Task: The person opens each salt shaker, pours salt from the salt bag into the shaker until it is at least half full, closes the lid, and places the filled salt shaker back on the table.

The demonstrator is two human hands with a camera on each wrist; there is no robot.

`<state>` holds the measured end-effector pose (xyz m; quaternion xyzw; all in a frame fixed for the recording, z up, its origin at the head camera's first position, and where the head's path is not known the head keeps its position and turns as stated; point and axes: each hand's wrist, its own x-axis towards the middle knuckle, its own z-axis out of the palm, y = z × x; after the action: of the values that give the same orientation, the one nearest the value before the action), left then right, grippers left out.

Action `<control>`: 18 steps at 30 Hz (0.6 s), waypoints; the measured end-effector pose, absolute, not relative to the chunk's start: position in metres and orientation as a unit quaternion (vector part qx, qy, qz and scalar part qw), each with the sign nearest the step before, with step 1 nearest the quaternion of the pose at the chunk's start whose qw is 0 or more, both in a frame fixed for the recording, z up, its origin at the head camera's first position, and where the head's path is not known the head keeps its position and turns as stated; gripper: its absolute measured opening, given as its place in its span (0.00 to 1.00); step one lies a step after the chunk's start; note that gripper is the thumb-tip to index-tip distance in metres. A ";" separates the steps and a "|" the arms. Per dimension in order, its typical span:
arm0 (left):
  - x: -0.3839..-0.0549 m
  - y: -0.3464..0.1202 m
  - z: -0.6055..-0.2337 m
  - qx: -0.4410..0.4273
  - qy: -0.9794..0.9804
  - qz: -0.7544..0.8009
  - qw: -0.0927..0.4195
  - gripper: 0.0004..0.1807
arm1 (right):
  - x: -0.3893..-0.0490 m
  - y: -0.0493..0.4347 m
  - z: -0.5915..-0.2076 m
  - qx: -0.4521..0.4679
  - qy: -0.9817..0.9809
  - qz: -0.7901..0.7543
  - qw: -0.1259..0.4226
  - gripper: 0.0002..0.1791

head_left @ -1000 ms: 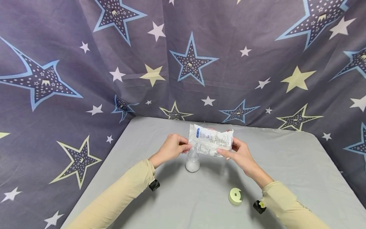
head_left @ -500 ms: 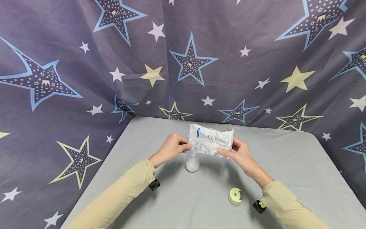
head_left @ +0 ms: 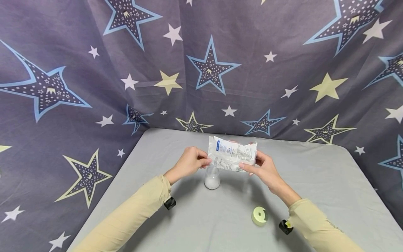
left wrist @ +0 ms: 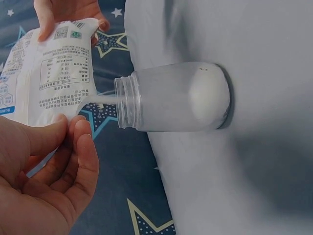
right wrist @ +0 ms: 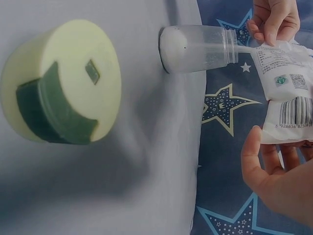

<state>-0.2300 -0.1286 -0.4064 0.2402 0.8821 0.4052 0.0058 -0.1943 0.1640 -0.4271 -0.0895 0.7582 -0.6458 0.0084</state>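
A white printed plastic bag (head_left: 233,154) is held tilted above a clear jar (head_left: 212,181). My left hand (head_left: 190,161) pinches the bag's left lower edge, close to its opening. At the bag's other end, my right hand (head_left: 265,171) grips it with the thumb in front and fingers behind. In the left wrist view, a thin stream of white grains (left wrist: 105,99) runs from the bag's corner into the mouth of the jar. White grains (left wrist: 209,95) cover the jar's bottom, piled higher on one side. The jar stands upright and uncapped.
A pale green round lid (head_left: 259,216) with a darker green section (right wrist: 58,105) sits on the table nearer me, right of the jar. Grey cloth covers the table (head_left: 151,224). A star-patterned curtain (head_left: 207,105) hangs behind the table's far edge.
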 end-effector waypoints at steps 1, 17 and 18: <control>-0.230 -0.129 -0.406 0.240 0.882 0.405 0.006 0.13 | -0.194 0.164 -0.427 -0.089 0.758 -0.646 0.008 0.27; -0.229 -0.131 -0.407 0.244 0.879 0.409 0.002 0.13 | -0.193 0.163 -0.426 -0.091 0.758 -0.645 0.011 0.27; -0.229 -0.131 -0.407 0.244 0.879 0.409 0.002 0.13 | -0.193 0.163 -0.426 -0.091 0.759 -0.645 0.012 0.27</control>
<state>-0.2294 -0.1307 -0.4068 0.2438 0.8792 0.4094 0.0023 -0.1930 0.1631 -0.4257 -0.0914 0.7585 -0.6451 0.0119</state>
